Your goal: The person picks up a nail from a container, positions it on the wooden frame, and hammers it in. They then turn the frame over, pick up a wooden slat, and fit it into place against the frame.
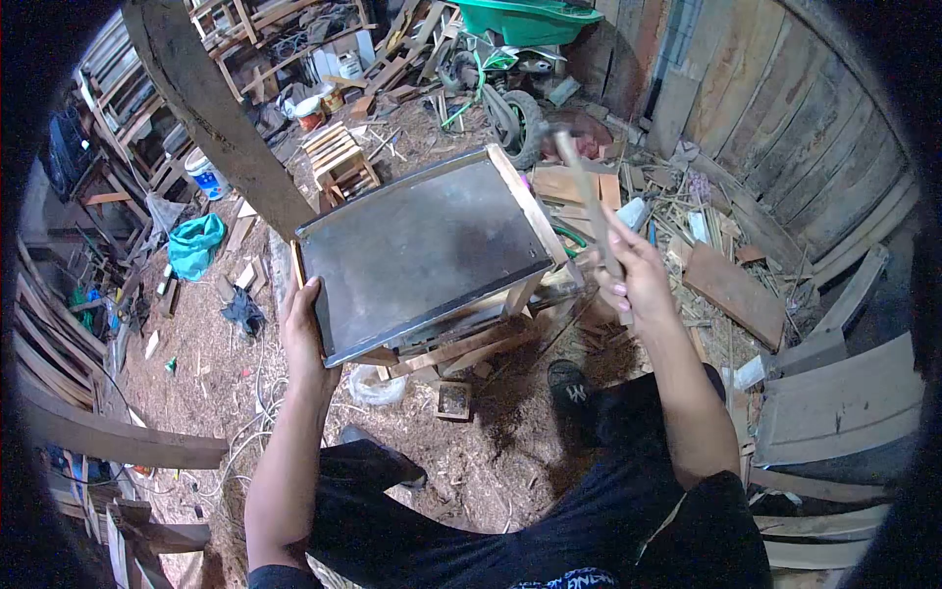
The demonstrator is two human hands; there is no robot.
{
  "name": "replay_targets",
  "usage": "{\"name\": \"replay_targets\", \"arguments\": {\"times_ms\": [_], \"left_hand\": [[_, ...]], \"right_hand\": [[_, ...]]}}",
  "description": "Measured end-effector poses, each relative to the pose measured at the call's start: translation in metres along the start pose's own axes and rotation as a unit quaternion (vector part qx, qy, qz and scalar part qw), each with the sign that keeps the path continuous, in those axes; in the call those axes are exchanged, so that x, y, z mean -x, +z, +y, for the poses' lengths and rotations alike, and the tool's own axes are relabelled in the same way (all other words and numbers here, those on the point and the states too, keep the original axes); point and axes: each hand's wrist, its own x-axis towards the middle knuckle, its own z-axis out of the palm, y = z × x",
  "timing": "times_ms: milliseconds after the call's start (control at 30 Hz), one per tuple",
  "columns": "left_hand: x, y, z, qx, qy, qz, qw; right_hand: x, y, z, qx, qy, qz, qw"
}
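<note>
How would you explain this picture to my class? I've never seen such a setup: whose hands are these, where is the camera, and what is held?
There is no machine here, just one person's bare hands. The single picture comes from a camera worn on the head, looking forward and down, so the wearer's arms and legs show too.

The left hand grips the left edge of a shallow wooden frame with a dark, flat panel. The right hand holds up a stick-like tool, perhaps a hammer; its top end is blurred.

Nothing seems to lie on the panel. Around it, the floor is strewn with shavings and wood scraps, with a white-and-blue bucket and a turquoise bag to the left.
</note>
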Motion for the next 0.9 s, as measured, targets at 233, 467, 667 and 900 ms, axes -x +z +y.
{"name": "replay_targets", "arguments": {"times_ms": [233, 467, 667, 900], "left_hand": [[-0.003, -0.001, -0.001, -0.003, -0.025, 0.013, 1.000], [-0.011, -0.002, -0.005, 0.009, 0.002, 0.046, 0.999], [-0.009, 0.003, 0.001, 0.025, -0.015, 0.027, 0.999], [-0.025, -0.011, -0.002, 0.021, -0.050, 0.023, 0.998]], "right_hand": [[0.015, 0.007, 0.000, 0.032, 0.070, -0.077, 0.994], [0.010, 0.023, 0.002, -0.047, -0.065, 0.110, 0.991], [0.011, 0.003, 0.001, -0.002, 0.055, -0.036, 0.998], [0.018, 0.013, 0.000, 0.074, 0.062, -0.080, 0.992]]}}
